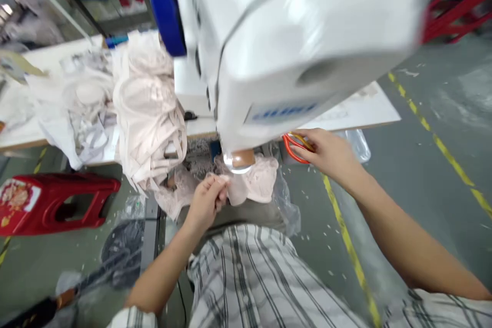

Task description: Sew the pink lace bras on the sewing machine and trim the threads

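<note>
Bra (262, 182) lies against left hand (207, 199), which pinches its edge — right hand (328, 151) grips scissors (287, 147).

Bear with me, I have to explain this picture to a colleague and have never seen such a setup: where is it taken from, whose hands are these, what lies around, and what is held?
There is no robot here. A person wears a camera on the head, and this single picture looks forward and down past their striped shirt. The big white shape is what looks like a sewing machine, blurred and close to the camera. The left hand pinches a pale pink lace piece beside the machine's lower end. The right hand holds scissors by their red and yellow handles; the blades are hidden. On the white table lie heaped pale pink garments, with white ones farther left.
</note>
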Motion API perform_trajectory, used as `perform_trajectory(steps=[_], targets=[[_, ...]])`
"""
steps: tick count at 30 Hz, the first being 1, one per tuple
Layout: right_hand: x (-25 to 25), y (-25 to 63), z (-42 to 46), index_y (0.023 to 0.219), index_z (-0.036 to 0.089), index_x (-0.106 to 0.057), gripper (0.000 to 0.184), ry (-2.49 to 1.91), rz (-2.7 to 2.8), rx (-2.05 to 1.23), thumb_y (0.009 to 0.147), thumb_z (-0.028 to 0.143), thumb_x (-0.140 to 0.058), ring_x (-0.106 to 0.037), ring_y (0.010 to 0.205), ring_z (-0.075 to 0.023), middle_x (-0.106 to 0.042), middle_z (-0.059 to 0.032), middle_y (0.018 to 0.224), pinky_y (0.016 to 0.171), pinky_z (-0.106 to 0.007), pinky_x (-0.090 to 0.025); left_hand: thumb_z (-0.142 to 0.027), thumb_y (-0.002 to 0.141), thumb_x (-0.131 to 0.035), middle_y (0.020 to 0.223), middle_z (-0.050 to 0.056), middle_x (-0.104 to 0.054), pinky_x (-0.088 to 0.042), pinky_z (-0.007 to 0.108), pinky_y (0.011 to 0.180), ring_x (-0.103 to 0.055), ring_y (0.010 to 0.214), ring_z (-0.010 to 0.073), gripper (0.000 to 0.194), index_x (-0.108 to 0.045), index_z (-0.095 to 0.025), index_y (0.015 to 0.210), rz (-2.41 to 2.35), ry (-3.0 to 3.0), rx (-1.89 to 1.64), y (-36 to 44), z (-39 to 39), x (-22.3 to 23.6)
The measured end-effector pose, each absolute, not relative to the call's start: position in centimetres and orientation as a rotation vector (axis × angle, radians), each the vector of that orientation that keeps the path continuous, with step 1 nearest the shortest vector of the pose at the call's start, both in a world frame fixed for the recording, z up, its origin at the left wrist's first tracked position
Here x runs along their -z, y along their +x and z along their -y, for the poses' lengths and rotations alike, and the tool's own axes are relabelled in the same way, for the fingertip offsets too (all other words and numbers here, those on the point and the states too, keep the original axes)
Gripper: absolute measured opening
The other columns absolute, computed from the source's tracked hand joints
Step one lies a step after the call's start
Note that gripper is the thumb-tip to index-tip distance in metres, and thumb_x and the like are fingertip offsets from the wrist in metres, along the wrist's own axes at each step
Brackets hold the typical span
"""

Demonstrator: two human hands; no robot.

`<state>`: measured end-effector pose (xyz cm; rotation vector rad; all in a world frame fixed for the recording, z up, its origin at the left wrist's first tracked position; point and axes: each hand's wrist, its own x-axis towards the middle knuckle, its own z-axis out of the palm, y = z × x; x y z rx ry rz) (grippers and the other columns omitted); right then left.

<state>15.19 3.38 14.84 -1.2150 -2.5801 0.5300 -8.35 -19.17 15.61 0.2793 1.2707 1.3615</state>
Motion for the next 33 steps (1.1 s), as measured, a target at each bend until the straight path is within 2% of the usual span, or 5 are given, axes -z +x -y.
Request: perform_trajectory(steps=[8,13,18,23,33], targets=[[-15.8,9.9,3.2,0.118,0.024,-0.065,0.03,-0.409,2.628,-0.521,0.09,0.033,-0.059,-0.068,0.101,-0.025,-0.071,-0.0117,0.111,0.084,-0.038,-0.057,-0.045,0.068,-0.069,0.058,0.004,-0.063,-0.037,0.022,0.037,-0.051,0.038,0.0103,0.031,-0.063,-0.014,0.07,-1.131,0.356,-0.969,-8.8,18.0,-16.6],[-13.1,8.0,6.9,0.081,0.021,-0.069,0.02,-0.259,2.742,-0.569,0.091,0.019,-0.051,-0.067,0.063,-0.0178,-0.07,-0.0033,0.07,0.056,-0.026,-0.05,-0.054,0.078,-0.056,0.056,0.006,-0.062,-0.036,0.026,0.038,-0.051,0.041,0.0152,0.04,-0.059,-0.02,0.058,-1.346,0.687,-0.773,-8.6,18.4,-16.5],[-13.4,11.0,3.3,0.09,0.018,-0.066,0.026,-0.919,2.376,-0.985,0.096,0.036,-0.049,-0.065,0.07,-0.0174,-0.069,-0.0043,0.077,0.064,-0.029,-0.051,-0.054,0.084,-0.064,0.102,0.012,-0.069,-0.049,0.043,0.091,-0.063,0.101,0.0285,0.036,-0.068,-0.024,0.104,-1.89,0.929,-1.314,-8.0,20.8,-13.7],[-13.6,10.3,5.8,0.088,0.016,-0.061,0.034,-1.097,1.147,-2.177,0.079,0.047,-0.072,-0.057,0.057,-0.0085,-0.063,0.0021,0.069,0.053,-0.019,-0.05,-0.08,0.067,-0.066,0.114,0.012,-0.069,-0.05,0.044,0.089,-0.07,0.097,0.0287,0.108,-0.019,-0.033,0.153,-1.049,0.386,-1.154,-2.8,21.0,-9.5],[-20.3,10.3,8.9,0.089,0.019,-0.061,0.039,-0.671,1.409,-2.477,0.087,0.058,-0.061,-0.062,0.052,-0.0112,-0.066,0.001,0.063,0.049,-0.022,-0.048,-0.094,0.052,-0.058,0.162,0.002,-0.026,-0.037,0.055,0.112,-0.028,0.146,0.0425,0.114,-0.023,-0.047,0.15,-1.21,0.938,-1.567,-3.0,24.1,-13.8]])
